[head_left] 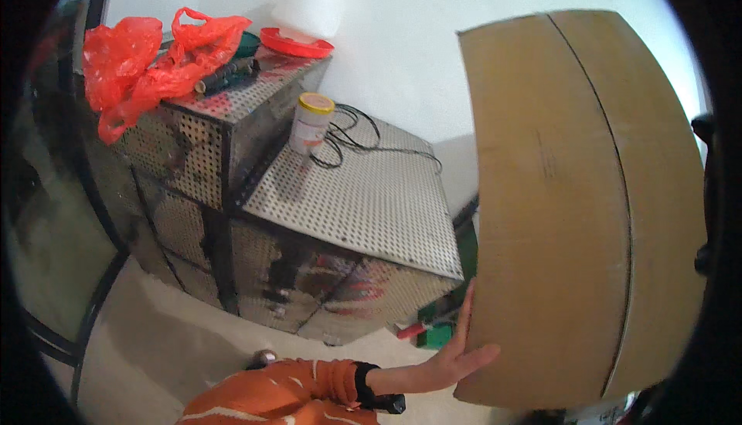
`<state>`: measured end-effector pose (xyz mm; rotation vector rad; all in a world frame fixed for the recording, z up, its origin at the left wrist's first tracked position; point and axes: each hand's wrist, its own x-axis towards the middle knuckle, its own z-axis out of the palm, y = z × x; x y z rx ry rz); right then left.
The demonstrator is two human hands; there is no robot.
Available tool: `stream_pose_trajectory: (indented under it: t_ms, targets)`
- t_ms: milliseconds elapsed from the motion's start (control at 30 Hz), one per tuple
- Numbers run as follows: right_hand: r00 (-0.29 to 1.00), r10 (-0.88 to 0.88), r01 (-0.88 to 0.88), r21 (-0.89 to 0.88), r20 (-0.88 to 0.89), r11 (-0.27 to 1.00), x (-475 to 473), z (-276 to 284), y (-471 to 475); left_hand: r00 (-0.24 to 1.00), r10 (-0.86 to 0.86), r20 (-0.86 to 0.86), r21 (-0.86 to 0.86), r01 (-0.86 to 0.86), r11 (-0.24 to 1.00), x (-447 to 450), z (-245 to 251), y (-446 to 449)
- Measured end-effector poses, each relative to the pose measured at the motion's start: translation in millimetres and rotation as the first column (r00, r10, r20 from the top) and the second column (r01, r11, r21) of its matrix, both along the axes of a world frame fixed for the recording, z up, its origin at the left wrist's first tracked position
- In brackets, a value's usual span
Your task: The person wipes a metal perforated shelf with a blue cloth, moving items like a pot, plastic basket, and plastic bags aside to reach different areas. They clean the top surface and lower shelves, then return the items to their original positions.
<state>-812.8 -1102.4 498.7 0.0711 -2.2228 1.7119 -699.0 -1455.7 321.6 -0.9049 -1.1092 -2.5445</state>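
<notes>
A large brown cardboard sheet (550, 222) stands upright on the right, with a dark crease or seam running down it. My left hand (453, 361) grips its lower left edge, the thumb on the near face and the other fingers partly hidden behind the edge. The arm wears an orange sleeve (301, 387) with a dark cuff. My right hand is out of view. To the left of the cardboard stands a perforated metal cabinet (371, 205) with a lower top and a raised section.
On the lower top are a jar (310, 123) with a yellow rim and a coiled black cable (353, 135). Red plastic bags (168, 65) and a red tray (295, 44) lie on the raised section. A green object (435, 337) sits on the floor (145, 338) by the cabinet.
</notes>
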Motion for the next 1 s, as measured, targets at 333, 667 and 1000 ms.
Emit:
stream_pose_trajectory:
  t_ms: [333, 667, 1000]
  targets:
    - [0.955, 0.291, -0.244, -0.398, 0.063, 0.884, -237, -52, -102, 0.925, 0.168, -0.341, -0.429, -0.312, 0.848, -157, 82, -101]
    - [0.999, 0.029, -0.033, -0.16, -0.026, 0.987, -371, -205, -212, 0.26, 0.644, -0.719, -0.657, -0.558, -0.508, -260, 135, -323]
    - [0.924, 0.382, -0.374, -0.198, 0.004, 0.906, -468, -212, -159, 0.948, 0.306, -0.086, -0.909, 0.051, -0.414, -179, 67, -280]
